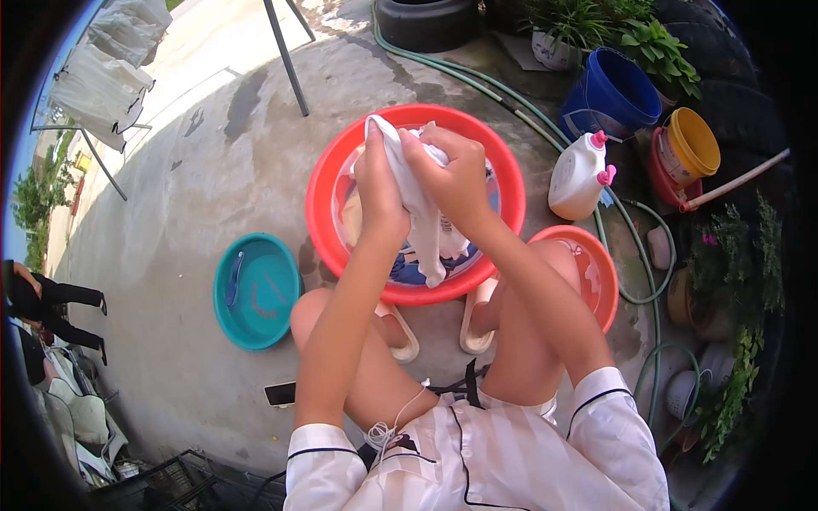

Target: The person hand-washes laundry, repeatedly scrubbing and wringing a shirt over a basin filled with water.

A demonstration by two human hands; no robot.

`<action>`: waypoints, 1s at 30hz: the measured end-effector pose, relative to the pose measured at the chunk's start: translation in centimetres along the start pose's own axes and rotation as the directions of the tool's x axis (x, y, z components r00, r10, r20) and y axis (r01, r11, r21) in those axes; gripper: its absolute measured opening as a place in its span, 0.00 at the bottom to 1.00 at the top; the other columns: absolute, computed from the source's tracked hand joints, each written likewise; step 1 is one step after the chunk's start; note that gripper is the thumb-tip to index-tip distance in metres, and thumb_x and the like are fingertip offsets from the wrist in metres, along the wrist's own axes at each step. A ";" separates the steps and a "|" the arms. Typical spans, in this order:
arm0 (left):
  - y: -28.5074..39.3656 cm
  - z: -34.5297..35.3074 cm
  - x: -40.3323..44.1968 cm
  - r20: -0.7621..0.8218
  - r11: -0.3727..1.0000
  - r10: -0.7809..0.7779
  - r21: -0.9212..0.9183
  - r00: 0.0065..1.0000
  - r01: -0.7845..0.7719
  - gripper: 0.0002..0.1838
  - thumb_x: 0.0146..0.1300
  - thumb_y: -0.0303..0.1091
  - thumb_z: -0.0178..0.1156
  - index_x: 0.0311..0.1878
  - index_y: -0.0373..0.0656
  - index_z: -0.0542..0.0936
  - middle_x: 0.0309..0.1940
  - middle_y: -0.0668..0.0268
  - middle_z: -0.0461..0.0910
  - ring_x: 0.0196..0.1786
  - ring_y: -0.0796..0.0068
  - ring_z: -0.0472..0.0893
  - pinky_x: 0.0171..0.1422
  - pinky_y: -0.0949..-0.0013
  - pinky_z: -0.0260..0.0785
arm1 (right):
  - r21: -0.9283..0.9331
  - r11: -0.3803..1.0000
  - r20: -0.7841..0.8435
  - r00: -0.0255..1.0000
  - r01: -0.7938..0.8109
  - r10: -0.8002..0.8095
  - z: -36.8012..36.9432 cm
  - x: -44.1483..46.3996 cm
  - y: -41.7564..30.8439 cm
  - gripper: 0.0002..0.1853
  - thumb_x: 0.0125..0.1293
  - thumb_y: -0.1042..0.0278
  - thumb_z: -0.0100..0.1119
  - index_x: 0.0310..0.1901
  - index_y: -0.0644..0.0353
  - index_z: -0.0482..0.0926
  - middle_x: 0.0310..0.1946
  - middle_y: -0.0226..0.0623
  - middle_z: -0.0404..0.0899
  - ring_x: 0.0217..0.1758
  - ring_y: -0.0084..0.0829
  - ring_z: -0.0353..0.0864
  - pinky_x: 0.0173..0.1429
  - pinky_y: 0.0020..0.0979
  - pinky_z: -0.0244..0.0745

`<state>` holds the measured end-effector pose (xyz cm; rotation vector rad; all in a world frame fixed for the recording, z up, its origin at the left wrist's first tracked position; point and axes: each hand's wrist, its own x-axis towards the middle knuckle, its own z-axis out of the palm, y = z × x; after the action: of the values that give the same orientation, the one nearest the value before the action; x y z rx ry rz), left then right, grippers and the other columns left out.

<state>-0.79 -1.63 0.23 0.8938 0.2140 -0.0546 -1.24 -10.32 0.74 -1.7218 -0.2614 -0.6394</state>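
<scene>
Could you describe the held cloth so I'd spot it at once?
Look for the big red basin before the person's feet. Over it, the left hand and right hand grip a white cloth, one end hanging down. Unlike the blue fabric in the basin, it is white and held up.

On the ground (187,213), the middle basin (317,200) has slippers (409,344) at its near edge and clothes (351,217) in it; above it hangs a cloth (417,196) between the left hand (381,189) and right hand (452,175). The left basin (277,272) stands off its near left edge, a phone (279,393) lying nearer. The right basin (607,294) sits beside its near right edge. Beyond that stand bottles (573,172), then a bucket (601,98). A hose (503,85) runs past them, near plants (750,264) along the ground's right edge.
</scene>
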 end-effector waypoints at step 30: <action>1.3 -2.0 0.9 0.021 0.991 0.073 0.111 0.997 -0.075 0.18 0.66 0.47 0.45 0.33 0.41 0.74 0.27 0.70 0.73 0.29 0.82 0.73 0.32 0.75 0.65 | -0.027 0.998 0.073 0.995 0.065 -0.063 1.8 -2.5 -0.4 0.15 0.55 0.62 0.58 0.20 0.65 0.75 0.13 0.41 0.71 0.15 0.29 0.70 0.23 0.28 0.64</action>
<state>-0.10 0.77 -0.22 1.0112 0.1630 -0.0057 -2.99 -8.11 -0.56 -1.7727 -0.3602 -0.6315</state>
